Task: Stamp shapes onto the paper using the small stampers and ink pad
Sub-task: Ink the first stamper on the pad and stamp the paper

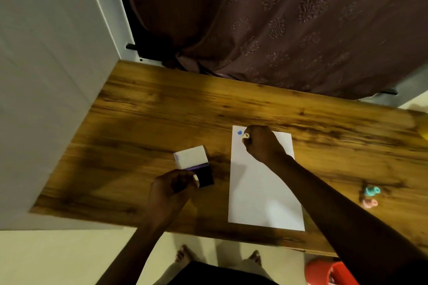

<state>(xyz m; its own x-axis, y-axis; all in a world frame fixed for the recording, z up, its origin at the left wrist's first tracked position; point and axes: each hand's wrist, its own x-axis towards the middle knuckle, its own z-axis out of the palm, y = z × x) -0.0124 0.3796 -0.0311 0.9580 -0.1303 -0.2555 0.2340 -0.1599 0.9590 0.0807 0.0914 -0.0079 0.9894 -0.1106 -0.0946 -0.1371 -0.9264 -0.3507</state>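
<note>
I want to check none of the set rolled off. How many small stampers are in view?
3 clearly: a white stamper in the right hand at the paper's far-left corner, a teal stamper and a pink stamper on the table right of the paper. The left hand may hide another.

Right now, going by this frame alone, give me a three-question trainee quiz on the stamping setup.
1. True or false: the sheet of paper already carries a blue mark near its far left corner.
2. Which hand holds a small stamper over the paper? A) left hand B) right hand
3. Fill in: the open ink pad lies to the ______ of the paper, while the teal stamper and pink stamper lie on the table on the other side.

Key: 1 true; 2 B; 3 left.
</note>
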